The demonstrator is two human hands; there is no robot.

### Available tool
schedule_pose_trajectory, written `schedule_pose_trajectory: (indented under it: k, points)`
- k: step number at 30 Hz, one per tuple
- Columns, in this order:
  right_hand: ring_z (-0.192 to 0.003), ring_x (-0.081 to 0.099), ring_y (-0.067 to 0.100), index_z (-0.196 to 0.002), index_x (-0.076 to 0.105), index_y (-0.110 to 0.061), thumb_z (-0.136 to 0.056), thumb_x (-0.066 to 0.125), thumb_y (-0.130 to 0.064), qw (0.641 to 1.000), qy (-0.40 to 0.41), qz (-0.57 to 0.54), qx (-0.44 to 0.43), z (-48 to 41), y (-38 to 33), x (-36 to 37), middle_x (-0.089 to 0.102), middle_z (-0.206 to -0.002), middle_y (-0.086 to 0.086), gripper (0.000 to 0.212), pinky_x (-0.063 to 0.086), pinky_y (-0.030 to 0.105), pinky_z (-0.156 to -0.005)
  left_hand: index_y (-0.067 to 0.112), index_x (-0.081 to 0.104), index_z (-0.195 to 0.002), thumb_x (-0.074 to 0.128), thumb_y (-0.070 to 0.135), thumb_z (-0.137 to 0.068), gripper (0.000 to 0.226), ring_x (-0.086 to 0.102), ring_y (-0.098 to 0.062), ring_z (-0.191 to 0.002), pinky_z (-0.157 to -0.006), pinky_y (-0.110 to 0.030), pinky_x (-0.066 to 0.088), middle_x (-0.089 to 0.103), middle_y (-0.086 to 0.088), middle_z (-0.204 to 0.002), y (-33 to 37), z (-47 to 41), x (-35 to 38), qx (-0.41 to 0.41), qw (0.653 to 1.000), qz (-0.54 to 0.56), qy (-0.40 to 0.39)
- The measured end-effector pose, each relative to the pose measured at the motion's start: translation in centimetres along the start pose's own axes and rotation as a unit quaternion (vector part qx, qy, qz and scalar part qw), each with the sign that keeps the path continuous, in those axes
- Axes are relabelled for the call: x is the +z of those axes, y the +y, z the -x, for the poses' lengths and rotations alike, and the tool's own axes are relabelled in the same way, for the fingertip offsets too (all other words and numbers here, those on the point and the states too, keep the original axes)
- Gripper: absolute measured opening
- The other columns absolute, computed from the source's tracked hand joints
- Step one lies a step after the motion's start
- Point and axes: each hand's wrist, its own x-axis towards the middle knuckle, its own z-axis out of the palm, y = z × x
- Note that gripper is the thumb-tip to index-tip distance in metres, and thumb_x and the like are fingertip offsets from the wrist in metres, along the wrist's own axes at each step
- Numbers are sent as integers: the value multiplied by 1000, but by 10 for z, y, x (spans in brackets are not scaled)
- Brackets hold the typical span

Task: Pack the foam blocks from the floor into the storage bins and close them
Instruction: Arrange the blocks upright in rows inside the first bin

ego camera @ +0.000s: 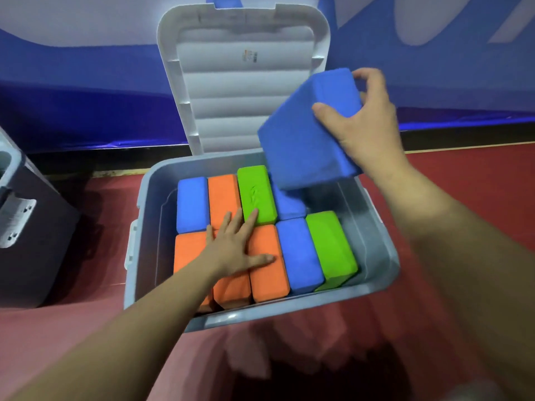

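Note:
A grey storage bin point(139, 204) stands open on the red floor, its white lid point(246, 82) leaning back against the wall. Inside lie several foam blocks in two rows: blue point(191, 206), orange point(224, 195) and green point(256, 192) at the back, orange point(267, 273), blue point(299, 256) and green point(331, 247) in front. My left hand point(237, 244) rests flat on the orange blocks, fingers spread. My right hand point(367, 120) grips a large blue foam block point(304, 134), tilted, above the bin's back right corner.
A second, dark grey bin point(31, 227) with a white latch stands at the left. A blue and white wall point(86, 82) runs behind both bins. Red floor point(463, 183) lies to the right, and pink cloth point(275, 342) in front of the bin.

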Motion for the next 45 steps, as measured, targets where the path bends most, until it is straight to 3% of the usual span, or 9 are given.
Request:
schedule_pose_trajectory:
  k: [10, 14, 20, 24, 30, 35, 40, 42, 45]
  points:
    - [-111, 55, 41, -133, 41, -7, -86, 54, -63, 964, -13, 266, -8, -11, 28, 6, 61, -118, 21, 74, 41, 43, -80, 36, -23, -151, 57, 77, -74, 118, -15, -24, -150, -116, -64, 8, -20, -3, -163, 3, 1, 8, -3, 999, -50, -8]
    - [-119, 51, 41, -142, 36, -11, -91, 51, -59, 971, -86, 221, 21, -11, 53, 24, 57, -129, 22, 72, 40, 44, -91, 36, -22, -151, 58, 77, -74, 119, -14, -23, -150, -117, -63, 7, -18, -2, -163, 2, 1, 6, 0, 999, -47, -16]
    - [-110, 54, 32, -121, 53, -11, -92, 50, -56, 966, -187, 157, 80, -25, 71, 33, 59, -123, 11, 54, 36, 34, -77, 37, -21, -151, 62, 73, -74, 119, -13, -22, -151, -118, -60, 6, -16, -2, -164, 2, 1, 3, 1, 999, -37, -22]
    - [-116, 52, 36, -122, 54, -2, -97, 46, -54, 971, -143, 153, 111, -39, 93, 32, 57, -128, 17, 59, 34, 33, -79, 38, -21, -151, 63, 73, -73, 120, -12, -21, -151, -118, -60, 5, -16, -2, -164, 2, 1, 4, 1, 999, -32, -19]
    - [-132, 44, 37, -143, 38, 3, -102, 36, -49, 953, -190, 101, 213, -37, 129, 61, 44, -145, 23, 66, 36, 35, -101, 38, -22, -150, 65, 71, -73, 121, -13, -21, -151, -116, -62, 4, -17, -2, -163, 4, -1, 2, -2, 999, -28, -26]
    - [-133, 37, 43, -156, 8, -15, -102, 33, -51, 954, -201, 122, 185, -5, 148, 99, 21, -152, 29, 69, 29, 44, -109, 40, -21, -150, 67, 68, -74, 120, -14, -20, -150, -115, -63, 2, -17, 0, -163, 4, -3, 0, -2, 999, -10, -40]
    - [-138, 31, 44, -153, 27, -18, -102, 32, -50, 953, -162, 256, 4, 21, 158, 104, 23, -151, 28, 61, 23, 48, -116, 33, 4, -157, 68, 51, -85, 98, 11, -23, -151, -120, -46, 17, 12, -8, -164, -5, -7, -13, 24, 998, 46, -29]
    - [-150, 11, 34, -155, 23, -13, -98, 19, -60, 916, -183, 343, -103, 39, 158, 108, 14, -160, 22, 74, 8, 50, -121, 21, 25, -155, 65, 40, -91, 77, 38, -28, -140, -111, -34, 31, 41, -15, -151, -22, -10, -24, 20, 994, 85, 64]
    - [-152, -6, 23, -157, 9, -14, -95, 12, -66, 902, -242, 348, -79, 41, 167, 108, -2, -164, 12, 81, -4, 50, -121, 14, 32, -152, 54, 46, -93, 70, 29, -28, -145, -118, -39, 24, 34, -16, -155, -57, -15, -22, -20, 976, 65, 208]
